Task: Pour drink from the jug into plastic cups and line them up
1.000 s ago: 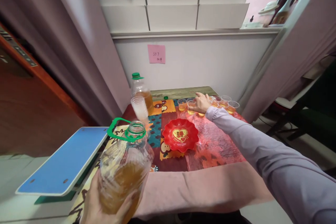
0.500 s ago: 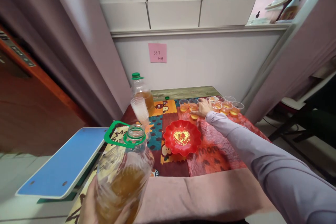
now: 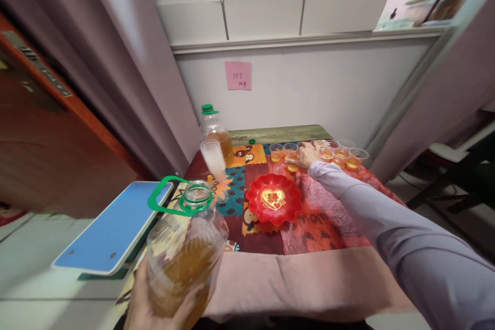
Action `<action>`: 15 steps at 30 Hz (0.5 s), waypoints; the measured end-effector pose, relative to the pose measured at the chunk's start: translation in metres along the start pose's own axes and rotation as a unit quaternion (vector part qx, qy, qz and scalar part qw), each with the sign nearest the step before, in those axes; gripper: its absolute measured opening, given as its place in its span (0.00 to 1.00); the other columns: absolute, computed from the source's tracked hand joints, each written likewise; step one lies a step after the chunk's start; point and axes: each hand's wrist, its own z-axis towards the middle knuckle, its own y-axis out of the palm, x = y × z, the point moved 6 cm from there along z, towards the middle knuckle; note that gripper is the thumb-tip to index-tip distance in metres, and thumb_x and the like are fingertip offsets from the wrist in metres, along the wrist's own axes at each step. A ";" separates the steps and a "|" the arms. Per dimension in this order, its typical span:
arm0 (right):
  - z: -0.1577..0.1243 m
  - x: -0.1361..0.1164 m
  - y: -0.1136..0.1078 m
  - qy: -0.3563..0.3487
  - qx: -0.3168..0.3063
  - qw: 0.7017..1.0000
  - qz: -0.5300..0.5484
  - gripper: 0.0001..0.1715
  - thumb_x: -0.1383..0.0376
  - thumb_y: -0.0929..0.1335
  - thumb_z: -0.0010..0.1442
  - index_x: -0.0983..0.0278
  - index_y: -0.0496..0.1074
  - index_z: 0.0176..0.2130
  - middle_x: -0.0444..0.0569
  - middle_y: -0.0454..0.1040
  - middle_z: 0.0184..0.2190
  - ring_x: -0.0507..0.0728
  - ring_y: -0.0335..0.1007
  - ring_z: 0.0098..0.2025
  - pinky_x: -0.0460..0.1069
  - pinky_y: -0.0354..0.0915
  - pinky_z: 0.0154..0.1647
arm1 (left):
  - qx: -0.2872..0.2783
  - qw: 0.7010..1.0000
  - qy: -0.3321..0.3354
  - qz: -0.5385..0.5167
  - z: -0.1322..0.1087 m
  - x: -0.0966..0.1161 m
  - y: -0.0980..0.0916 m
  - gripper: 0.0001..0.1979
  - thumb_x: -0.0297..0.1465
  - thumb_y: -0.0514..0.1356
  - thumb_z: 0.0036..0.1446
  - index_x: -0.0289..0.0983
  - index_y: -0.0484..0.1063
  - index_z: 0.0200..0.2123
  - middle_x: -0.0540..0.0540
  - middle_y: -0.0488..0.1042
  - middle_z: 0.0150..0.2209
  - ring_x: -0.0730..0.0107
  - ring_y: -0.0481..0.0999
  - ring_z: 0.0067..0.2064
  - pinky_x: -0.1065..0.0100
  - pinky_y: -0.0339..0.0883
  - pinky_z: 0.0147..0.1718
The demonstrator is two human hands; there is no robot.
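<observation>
My left hand is wrapped round the lower part of a clear plastic jug, open at the top and part filled with amber liquid. Its green handle sticks out to the left of the neck. Across the table, my right hand is closed among several clear cups holding some amber drink. Thumb and fingers appear to grip a plastic cup, partly covered by the hand. More cups, such as a plastic cup, stand to its right. Between my hands lies a red scalloped dish with a gold heart.
A second jug with a green cap stands at the back left, behind a stack of clear cups. A loose green cap lies near the wall. Left of the table is a blue stool top; a wooden door stands beyond.
The whole view has shifted slightly, so the table things appear a little further right and higher. My left hand keeps its hold on the jug, and my right hand stays at the cups.
</observation>
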 end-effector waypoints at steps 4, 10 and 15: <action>-0.008 -0.028 -0.031 -0.053 0.072 0.995 0.051 0.38 0.42 0.70 0.66 0.71 0.77 0.58 0.72 0.69 0.67 0.75 0.64 0.69 0.71 0.52 0.72 | 0.019 0.998 0.010 -0.051 -0.006 0.005 -0.003 0.56 0.58 0.70 0.49 0.45 0.55 0.75 0.39 0.72 0.67 0.43 0.73 0.67 0.46 0.64 0.70; -0.054 -0.154 -0.069 -0.278 0.005 0.943 0.183 0.16 0.57 0.68 0.73 0.61 0.82 0.51 0.55 0.82 0.50 0.61 0.79 0.51 0.53 0.70 0.54 | 0.027 0.994 0.031 -0.105 -0.009 0.007 -0.001 0.55 0.53 0.75 0.47 0.44 0.58 0.74 0.39 0.73 0.66 0.46 0.73 0.67 0.49 0.65 0.70; -0.102 -0.254 -0.048 -0.359 -0.120 0.913 0.149 0.20 0.59 0.69 0.73 0.59 0.78 0.61 0.54 0.77 0.61 0.61 0.79 0.55 0.50 0.72 0.51 | 0.020 0.997 0.026 -0.072 -0.008 0.003 -0.001 0.57 0.55 0.74 0.46 0.44 0.57 0.74 0.36 0.69 0.70 0.43 0.71 0.70 0.45 0.63 0.71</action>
